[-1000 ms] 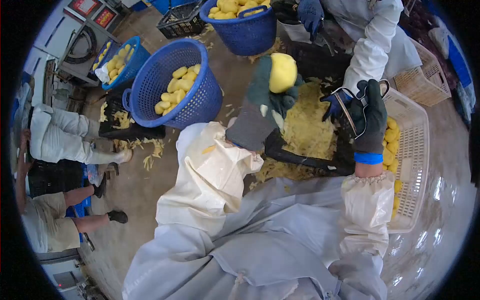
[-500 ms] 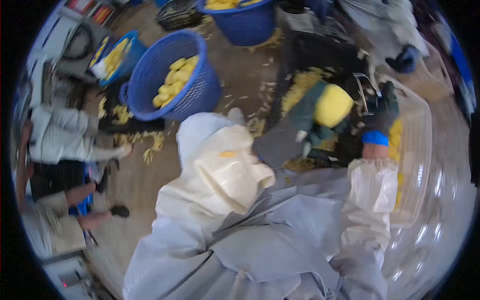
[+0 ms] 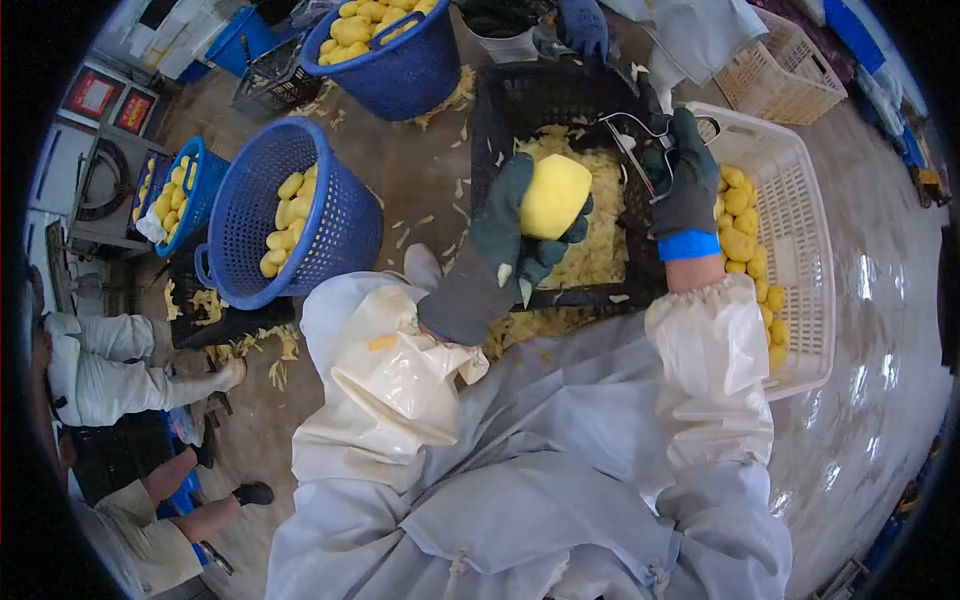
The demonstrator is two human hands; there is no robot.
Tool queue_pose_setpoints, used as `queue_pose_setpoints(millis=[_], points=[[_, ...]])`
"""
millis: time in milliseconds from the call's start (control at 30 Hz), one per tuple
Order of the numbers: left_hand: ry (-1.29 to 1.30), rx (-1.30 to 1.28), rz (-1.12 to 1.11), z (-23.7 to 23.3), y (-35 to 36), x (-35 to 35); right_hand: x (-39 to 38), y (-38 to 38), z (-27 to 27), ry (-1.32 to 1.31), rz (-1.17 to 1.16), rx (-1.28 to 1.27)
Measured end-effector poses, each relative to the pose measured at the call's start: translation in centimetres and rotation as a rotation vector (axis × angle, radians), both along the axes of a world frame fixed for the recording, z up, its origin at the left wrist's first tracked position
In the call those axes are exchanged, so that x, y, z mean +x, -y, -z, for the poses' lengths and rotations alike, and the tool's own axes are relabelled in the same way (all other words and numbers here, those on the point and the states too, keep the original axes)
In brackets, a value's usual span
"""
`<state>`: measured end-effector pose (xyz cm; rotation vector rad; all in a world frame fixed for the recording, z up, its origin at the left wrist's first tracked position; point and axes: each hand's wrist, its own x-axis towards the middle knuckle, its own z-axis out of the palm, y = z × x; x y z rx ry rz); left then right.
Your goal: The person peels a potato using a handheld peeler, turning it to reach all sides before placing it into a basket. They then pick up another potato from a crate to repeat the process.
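My left hand, in a dark green and grey glove, is wrapped around a yellow, peeled-looking potato with flat cut faces. Bits of peel cling to the glove's fingers. To the right, my right hand, gloved and with a blue band at the wrist, grips a metal-framed peeler pointing left, apart from the potato. Below both hands stands a black crate, its bottom covered with pale yellow peelings.
At my right a white crate holds several yellow potatoes. Blue baskets of potatoes stand at the left and back. Peel scraps litter the floor. Other people's legs show at left; a co-worker's gloved hand is at the back.
The view has shifted and sharpened. My left hand with the potato and my right hand with the peeler now sit further left in view; both keep their hold.
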<state>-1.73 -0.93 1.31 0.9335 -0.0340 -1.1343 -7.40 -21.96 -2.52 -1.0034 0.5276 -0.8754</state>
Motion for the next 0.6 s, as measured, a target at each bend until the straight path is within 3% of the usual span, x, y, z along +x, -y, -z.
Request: queue_pose_setpoints(millis=[33,67,100,133,233,267,300,433,533,600], points=[[0.001,-0.005,-0.005,-0.1,0.1,-0.4,-0.7,0.1,-0.5,0.028,-0.149,0.049],[0.134,0.095,-0.08,0.0,0.2,-0.8,-0.9,-1.2,-1.1,0.053,-0.168,-0.118],[0.265,0.196,-0.15,0.2,0.3,-1.2,-0.8,-2.2,-2.0,0.046,-0.163,-0.118],[0.328,0.129,-0.008,1.2,-0.2,-0.5,-0.6,-3.1,-3.0,0.105,-0.158,-0.065],[0.288,0.199,-0.021,0.3,-0.2,-1.0,-0.6,-4.0,-4.2,0.167,-0.157,-0.037],[0.289,0.198,-0.017,0.5,-0.2,-0.5,-0.3,-4.0,-3.8,0.167,-0.214,0.088],[0.155,0.102,0.019,1.1,-0.2,0.2,-0.1,-3.8,-3.5,0.168,-0.273,0.214],[-0.157,-0.214,0.059,1.1,-0.3,0.5,-0.7,-4.0,-4.2,0.155,-0.301,0.215],[-0.026,-0.107,0.031,0.6,-0.4,0.4,-0.8,-3.5,-4.2,0.151,-0.28,0.309],[0.026,-0.025,-0.058,0.2,0.0,-0.4,-0.9,-3.9,-4.5,0.136,-0.256,0.241]])
